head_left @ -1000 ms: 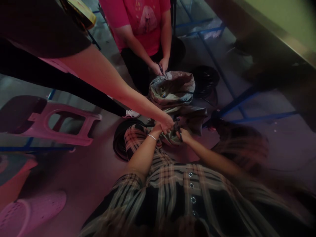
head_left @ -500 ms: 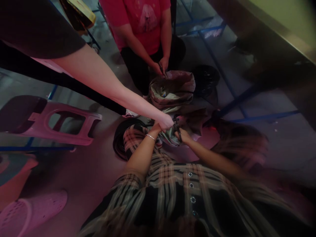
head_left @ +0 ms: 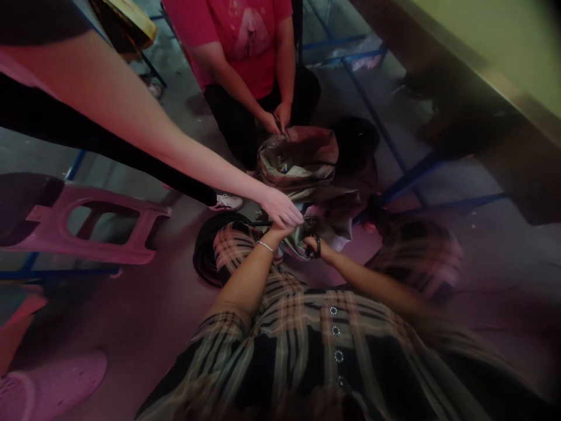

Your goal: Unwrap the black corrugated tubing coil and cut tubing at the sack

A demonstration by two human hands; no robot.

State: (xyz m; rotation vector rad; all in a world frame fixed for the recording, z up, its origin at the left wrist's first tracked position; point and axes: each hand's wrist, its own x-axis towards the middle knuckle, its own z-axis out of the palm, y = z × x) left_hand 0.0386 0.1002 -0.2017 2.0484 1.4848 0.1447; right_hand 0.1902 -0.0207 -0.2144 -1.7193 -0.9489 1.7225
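Watching through the head cam from my end, and the plaid outfit (head_left: pixel 302 345) fills most of the near side. The far left is a standing co-worker's bare arm (head_left: pixel 131 111) reaching in across the middle, and far right I've got a pale green tabletop (head_left: pixel 499 35). Someone in a pink shirt (head_left: pixel 245 35) is low down at the far side, both hands together at the rim of the far bag (head_left: pixel 302 178). A pink stool (head_left: pixel 48 234) sits over on the left. The near bag (head_left: pixel 342 207) is crumpled just this side of the far one, right beyond my two hands. Left of those there's a coil of black cable (head_left: pixel 202 251) on the floor, with a thin black strand (head_left: pixel 259 223) running right toward my left hand (head_left: pixel 279 230).

That hand is mostly covered by the co-worker's hand (head_left: pixel 283 207), so I can't tell what its grip is doing. My right hand (head_left: pixel 325 246) is closed round the handle of a dark scissors-style tool (head_left: pixel 318 248): handle within the fingers, other end pointing far, over the near bag. Smallest bit: a thin bracelet (head_left: pixel 265 245) on the left wrist.
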